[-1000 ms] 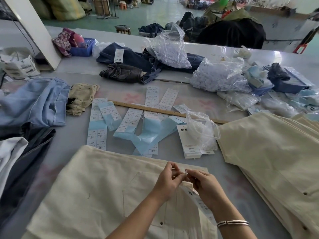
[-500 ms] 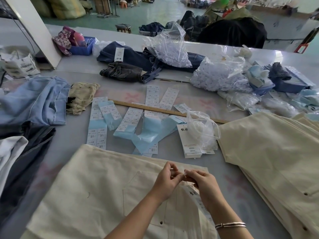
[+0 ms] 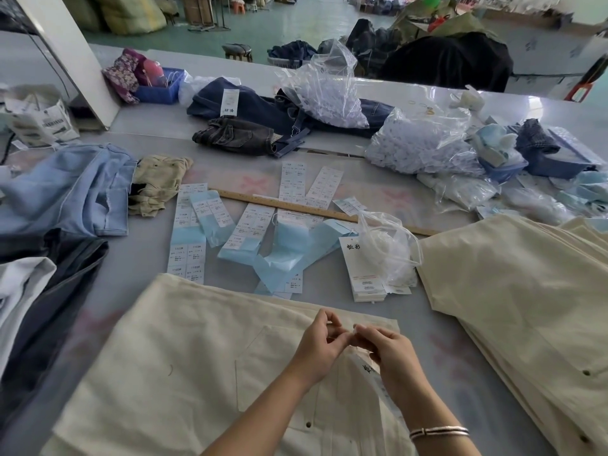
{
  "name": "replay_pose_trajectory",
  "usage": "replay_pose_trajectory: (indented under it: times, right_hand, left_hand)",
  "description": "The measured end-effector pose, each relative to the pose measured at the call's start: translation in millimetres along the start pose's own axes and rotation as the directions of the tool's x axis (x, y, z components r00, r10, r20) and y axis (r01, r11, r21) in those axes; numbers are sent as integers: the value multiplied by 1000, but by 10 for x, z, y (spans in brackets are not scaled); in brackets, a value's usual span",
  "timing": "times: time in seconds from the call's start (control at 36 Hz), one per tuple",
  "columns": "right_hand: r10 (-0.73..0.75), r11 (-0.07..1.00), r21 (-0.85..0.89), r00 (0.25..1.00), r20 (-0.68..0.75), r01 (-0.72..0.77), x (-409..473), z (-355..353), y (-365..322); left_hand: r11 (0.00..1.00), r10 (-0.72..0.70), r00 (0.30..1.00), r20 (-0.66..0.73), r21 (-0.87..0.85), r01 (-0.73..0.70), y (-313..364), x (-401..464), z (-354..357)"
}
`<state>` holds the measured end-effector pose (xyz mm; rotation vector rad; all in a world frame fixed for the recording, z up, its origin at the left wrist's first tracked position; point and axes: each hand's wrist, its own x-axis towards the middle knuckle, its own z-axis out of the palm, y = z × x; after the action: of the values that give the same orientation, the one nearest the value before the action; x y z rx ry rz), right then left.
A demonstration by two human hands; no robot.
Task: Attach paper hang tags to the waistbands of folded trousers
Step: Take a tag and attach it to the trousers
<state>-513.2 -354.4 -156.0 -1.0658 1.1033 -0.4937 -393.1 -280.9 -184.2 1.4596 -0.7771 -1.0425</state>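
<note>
Left hand (image 3: 320, 343) and right hand (image 3: 388, 352) together over cream trousers (image 3: 184, 357), fingertips touching, fingers curled. Pinching something small at the waistband, too small to tell. Paper tag (image 3: 370, 370) under right hand, on the trousers.

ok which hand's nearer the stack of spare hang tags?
Right. The right hand works at the waistband just below the stack of spare hang tags; the left hand sits beside it, farther to the left.
</note>
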Motion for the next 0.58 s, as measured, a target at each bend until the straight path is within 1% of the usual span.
replay_pose_trajectory:
  times: [0.17, 0.25, 0.33, 0.39, 0.42, 0.47, 0.53, 0.58]
  right_hand:
    - [14, 1000, 10, 1000, -6, -14, -6, 21, 24]
    - [55, 997, 52, 998, -37, -53, 1, 30, 49]
    - [111, 984, 145, 992, -53, -102, 10, 61, 76]
    - [85, 987, 143, 994, -75, -73, 17, 84, 103]
    - [52, 992, 115, 994, -99, -41, 15, 93, 113]
    - [-14, 998, 66, 988, -151, 24, -4, 101, 127]
    - [-43, 998, 28, 982, -182, 49, -10, 94, 142]
    - [-35, 999, 2, 976, -214, 36, 4, 68, 164]
  left_hand:
    - [999, -9, 1000, -16, -38, 9, -32, 14, 33]
    - [998, -6, 999, -46, -59, 3, -27, 8, 66]
    - [998, -31, 992, -123, -56, 24, -31, 7, 132]
    - [997, -71, 976, -207, -50, 62, -32, 5, 218]
    - [997, -80, 966, -244, -21, 77, -26, 8, 267]
    - [991, -37, 959, -281, 117, 72, 5, 24, 349]
    - [956, 44, 970, -239, 292, 28, 55, 40, 357]
    - [877, 152, 976, -158, 478, -59, 104, 55, 234]
